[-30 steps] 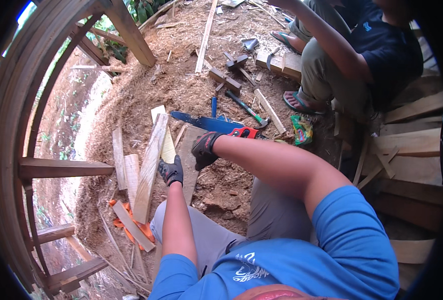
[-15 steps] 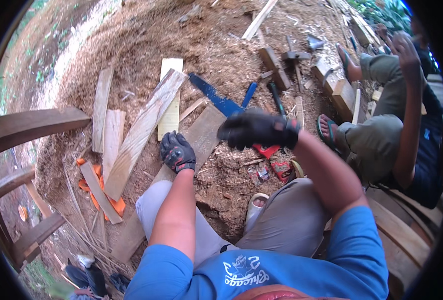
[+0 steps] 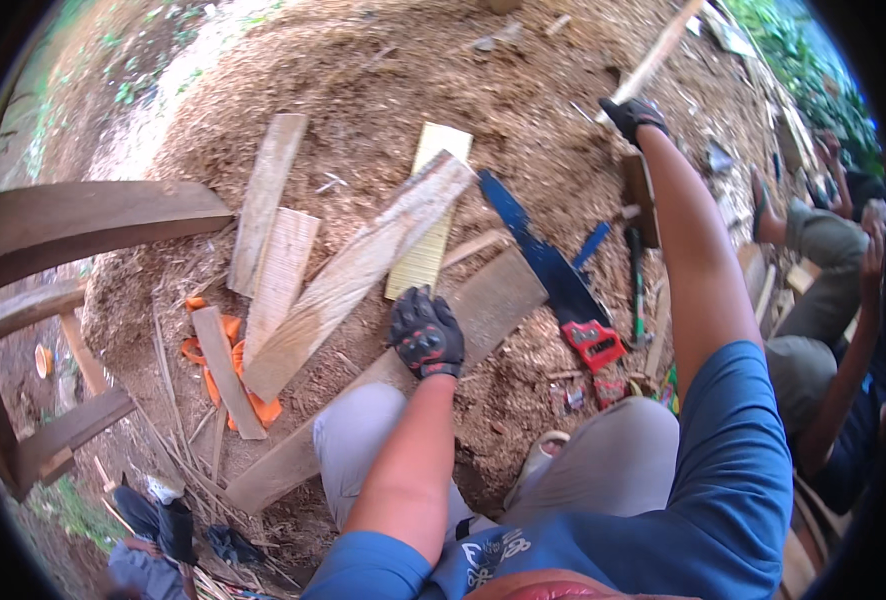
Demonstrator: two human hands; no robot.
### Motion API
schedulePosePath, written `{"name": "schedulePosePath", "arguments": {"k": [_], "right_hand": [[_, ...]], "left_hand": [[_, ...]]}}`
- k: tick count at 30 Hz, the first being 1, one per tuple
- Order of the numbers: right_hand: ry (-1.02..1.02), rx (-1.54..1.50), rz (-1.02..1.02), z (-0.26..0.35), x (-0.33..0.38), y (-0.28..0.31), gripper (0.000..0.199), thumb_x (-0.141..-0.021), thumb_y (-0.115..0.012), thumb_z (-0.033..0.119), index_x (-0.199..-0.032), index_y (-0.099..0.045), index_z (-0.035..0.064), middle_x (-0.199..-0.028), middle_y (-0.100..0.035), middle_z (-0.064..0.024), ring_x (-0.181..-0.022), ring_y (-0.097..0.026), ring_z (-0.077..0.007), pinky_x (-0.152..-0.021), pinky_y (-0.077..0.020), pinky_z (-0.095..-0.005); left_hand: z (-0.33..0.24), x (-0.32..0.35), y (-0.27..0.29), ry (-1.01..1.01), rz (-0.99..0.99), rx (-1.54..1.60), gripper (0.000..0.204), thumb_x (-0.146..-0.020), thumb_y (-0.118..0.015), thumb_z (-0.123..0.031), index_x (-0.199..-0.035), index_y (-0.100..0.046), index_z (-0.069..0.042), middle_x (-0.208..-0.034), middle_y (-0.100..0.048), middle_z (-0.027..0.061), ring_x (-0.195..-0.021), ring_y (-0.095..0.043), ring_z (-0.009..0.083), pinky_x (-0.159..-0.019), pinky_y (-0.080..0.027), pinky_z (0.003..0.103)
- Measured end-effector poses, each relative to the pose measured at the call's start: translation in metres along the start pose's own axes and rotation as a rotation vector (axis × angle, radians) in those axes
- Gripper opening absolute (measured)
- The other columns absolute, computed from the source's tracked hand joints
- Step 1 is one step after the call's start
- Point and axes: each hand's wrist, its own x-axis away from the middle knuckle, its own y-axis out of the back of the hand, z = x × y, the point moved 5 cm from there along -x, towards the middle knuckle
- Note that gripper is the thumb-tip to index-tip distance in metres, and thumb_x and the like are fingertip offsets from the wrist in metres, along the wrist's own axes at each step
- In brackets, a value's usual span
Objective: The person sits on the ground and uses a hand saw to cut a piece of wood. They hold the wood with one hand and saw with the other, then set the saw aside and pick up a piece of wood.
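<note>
My left hand (image 3: 427,332), in a black glove, rests on a long grey-brown plank (image 3: 498,300), fingers stretched out over its far edge. The plank runs slantwise past my knee. At the far right, my gloved right hand (image 3: 635,118) reaches out and closes around the near end of a long pale wooden strip (image 3: 663,50). Between the hands lies a handsaw with a dark blue blade (image 3: 533,235) and a red handle (image 3: 593,345). Beyond my left hand, a rough-edged board (image 3: 363,270) crosses a yellowish board (image 3: 426,245).
Shorter boards (image 3: 268,205) and an orange cloth (image 3: 263,405) lie at left, beside a wooden frame (image 3: 93,225). A green-and-black handled tool (image 3: 636,290) and a wooden block (image 3: 640,200) lie near my right arm. Another person (image 3: 813,370) sits at right. Wood shavings cover the ground.
My right hand has moved from above the saw far out to the pale strip, uncovering the saw's handle. My left hand stays on the plank. The view has swung left.
</note>
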Motion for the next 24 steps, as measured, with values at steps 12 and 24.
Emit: {"name": "schedulePosePath", "arguments": {"k": [12,24], "right_hand": [[-0.240,-0.333,0.096,0.009,-0.015,-0.029,0.069,-0.080,-0.073,0.049,-0.129,-0.076,0.0020,-0.122,-0.076,-0.0205,-0.104,-0.076,-0.0273,-0.091,-0.0596,-0.0405],[-0.091,-0.915,0.045,-0.042,-0.014,-0.026,0.043,-0.101,-0.067,0.047,-0.099,-0.078,0.0059,-0.094,-0.079,-0.0086,-0.076,-0.076,-0.0204,-0.067,-0.0611,-0.0358]], "left_hand": [[0.001,0.001,0.007,0.035,0.087,0.035,0.038,-0.105,-0.058,-0.030,-0.133,-0.070,-0.006,-0.140,-0.064,0.0162,-0.135,-0.057,0.0360,-0.115,-0.045,0.051],[-0.007,0.005,0.003,-0.010,0.008,0.021,0.033,-0.105,-0.059,-0.029,-0.127,-0.071,-0.007,-0.136,-0.067,0.0153,-0.130,-0.060,0.0359,-0.112,-0.047,0.051]]}}
